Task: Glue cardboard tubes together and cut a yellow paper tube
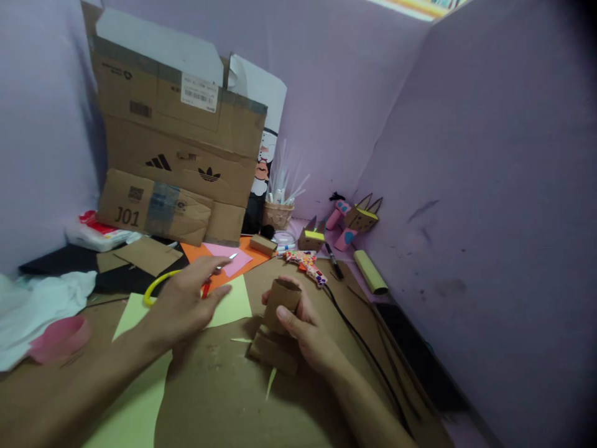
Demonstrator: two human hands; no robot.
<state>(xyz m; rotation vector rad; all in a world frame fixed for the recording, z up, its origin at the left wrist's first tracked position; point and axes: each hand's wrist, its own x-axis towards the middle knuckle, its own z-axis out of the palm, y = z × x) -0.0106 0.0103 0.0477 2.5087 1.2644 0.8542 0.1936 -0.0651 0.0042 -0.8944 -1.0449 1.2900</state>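
My right hand point(303, 323) is wrapped round a small brown cardboard tube point(281, 303), held upright with its open end up. Beneath it a second cardboard piece point(273, 353) lies on the cardboard sheet point(224, 398). To the left, my left hand point(191, 302) hovers over yellow paper point(236, 305), thumb and fingers apart. Scissors with a yellow handle point(152, 290) and a red part lie beneath and beside it, partly hidden by the hand. Thin yellow paper scraps point(270, 384) are near the lower cardboard piece.
A patterned glue gun point(308, 266) with a black cable point(364, 342) lies at the right. Behind stand a large cardboard box point(181, 137), a basket of sticks point(278, 214) and cardboard animal figures point(361, 221). White cloth point(41, 311) is at the left.
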